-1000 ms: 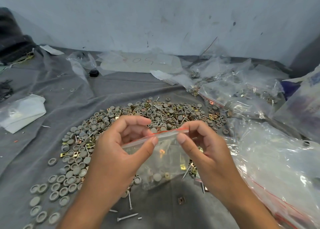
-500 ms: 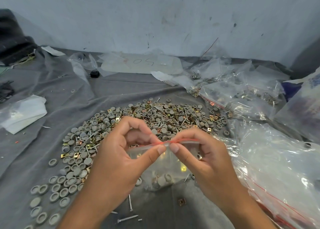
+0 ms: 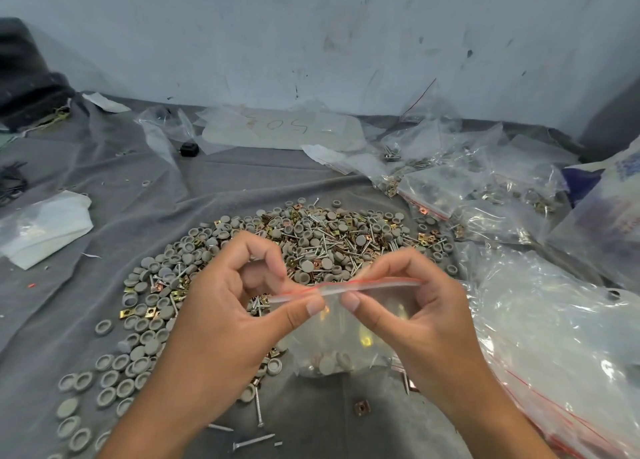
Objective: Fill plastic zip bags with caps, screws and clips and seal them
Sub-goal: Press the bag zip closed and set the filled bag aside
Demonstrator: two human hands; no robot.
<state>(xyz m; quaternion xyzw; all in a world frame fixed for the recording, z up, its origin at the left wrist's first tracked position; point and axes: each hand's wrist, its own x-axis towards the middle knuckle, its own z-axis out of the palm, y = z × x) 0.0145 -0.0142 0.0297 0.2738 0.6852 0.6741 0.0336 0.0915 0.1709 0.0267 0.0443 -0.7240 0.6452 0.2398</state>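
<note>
We see a small clear zip bag (image 3: 346,330) held up in the air over the near edge of the parts pile, its red-lined zip strip (image 3: 367,283) running roughly level between the two hands. Grey caps (image 3: 330,363) sit bunched at the bottom of the bag, and a brass-coloured clip (image 3: 364,340) glints higher up inside it. The left hand (image 3: 221,323) pinches the left end of the strip between thumb and forefinger, so its grip is narrow and closed on the bag. The right hand (image 3: 422,320) does the same on the middle and right part of the strip, thumb in front and fingers curled behind. The two thumb tips nearly meet at the centre of the strip.

Behind and to the left of the bag spreads a wide pile of loose parts (image 3: 311,236) on a grey cloth (image 3: 104,188) that covers the surface: grey round caps, silver screws and small square brass clips mixed together. A few stray screws (image 3: 252,442) lie near us below the hands, with a single copper-toned clip (image 3: 362,406) beside them. To the right we see a heap of clear filled bags (image 3: 485,195), and nearer us a large crumpled plastic sheet (image 3: 561,337). A folded white packet (image 3: 45,226) rests at the far left.
</note>
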